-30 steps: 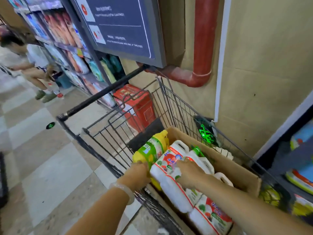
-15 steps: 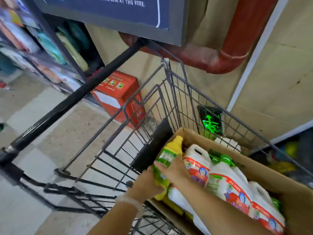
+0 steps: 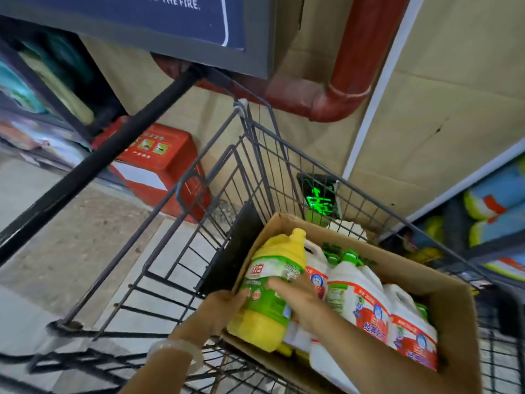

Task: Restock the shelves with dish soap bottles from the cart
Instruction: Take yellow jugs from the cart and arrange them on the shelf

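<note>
I have both hands on the yellow plastic dish soap bottle with the green label (image 3: 270, 285), which sits low centre of the frame at the left end of the brown cardboard box (image 3: 443, 282) inside the grey wire shopping cart (image 3: 255, 172). My left hand (image 3: 224, 308) cups its left side from below, and my right hand (image 3: 298, 294) lies across the label with its fingers (image 3: 277, 285) spread and curled over the front. The bottle is tilted, cap toward the upper part of the frame, its base apparently just above the box's near edge.

To its right, white plastic jugs with red labels and green caps (image 3: 358, 291) lie packed in the box, touching the yellow bottle.

The risks, as I judge them: the bottle looks full and smooth, so a loose hold could let it slide back onto the jugs; its base could catch the cardboard edge as I lift; and the cart's black handle bar (image 3: 93, 169), crossing the left of the frame, could be clipped on the swing toward the shelves (image 3: 488, 223) at the right edge.
</note>
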A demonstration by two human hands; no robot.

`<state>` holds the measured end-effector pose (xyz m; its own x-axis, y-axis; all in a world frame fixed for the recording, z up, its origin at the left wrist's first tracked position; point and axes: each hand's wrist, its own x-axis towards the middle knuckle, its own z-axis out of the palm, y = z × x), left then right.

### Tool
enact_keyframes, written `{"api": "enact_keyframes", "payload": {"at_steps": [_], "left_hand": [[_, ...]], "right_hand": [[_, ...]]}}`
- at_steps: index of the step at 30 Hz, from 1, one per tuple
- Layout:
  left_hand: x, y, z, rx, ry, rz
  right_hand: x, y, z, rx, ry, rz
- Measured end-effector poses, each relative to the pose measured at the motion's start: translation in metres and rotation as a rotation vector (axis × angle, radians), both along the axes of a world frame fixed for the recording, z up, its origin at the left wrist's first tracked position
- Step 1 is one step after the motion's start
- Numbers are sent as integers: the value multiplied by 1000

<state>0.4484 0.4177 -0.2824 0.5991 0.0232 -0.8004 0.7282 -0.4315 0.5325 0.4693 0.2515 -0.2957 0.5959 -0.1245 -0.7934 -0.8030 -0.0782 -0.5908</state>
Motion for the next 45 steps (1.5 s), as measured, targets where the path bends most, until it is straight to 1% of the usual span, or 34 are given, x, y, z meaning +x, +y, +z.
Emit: {"api": "enact_keyframes", "payload": {"at_steps": [2,4,6,9,12,13,16,21,24,27,30,34,36,41,45], "left_hand": [[1,0,3,-212,21,50],[2,-8,12,-446,96,63],[4,-24,29,-604,147,81],[8,-58,54,-666,91,57],[7,-105,84,-719,-1,3],[4,-124,97,-733,-30,-4],[-8,-184,129,-708,-172,-40],[-53,-290,194,-644,-427,-140],[-102,-368,239,-647,-555,-191],[-149,-439,283,-713,-644,-263],[-192,-511,323,-782,-709,-325],[-239,-596,372,-883,-743,-404],[-257,-635,394,-945,-743,-427],[-276,-725,452,-1039,-829,-497],[-267,-797,489,-1086,-894,-502]], "right_hand": [[-6,-24,28,99,-43,45],[-11,-51,51,211,-78,85],[-15,-75,73,339,-140,114],[-21,-115,101,380,-195,153],[-32,-162,124,397,-257,102],[-39,-177,132,385,-285,79],[-69,-226,163,243,-403,47],[-149,-321,230,4,-621,67],[-211,-393,267,-81,-727,-88],[-264,-454,306,-141,-806,-161],[-321,-519,345,-193,-879,-261],[-382,-593,399,-247,-949,-287],[-404,-626,422,-309,-983,-315],[-431,-703,477,-420,-1106,-377],[-423,-770,516,-481,-1176,-417]]}}
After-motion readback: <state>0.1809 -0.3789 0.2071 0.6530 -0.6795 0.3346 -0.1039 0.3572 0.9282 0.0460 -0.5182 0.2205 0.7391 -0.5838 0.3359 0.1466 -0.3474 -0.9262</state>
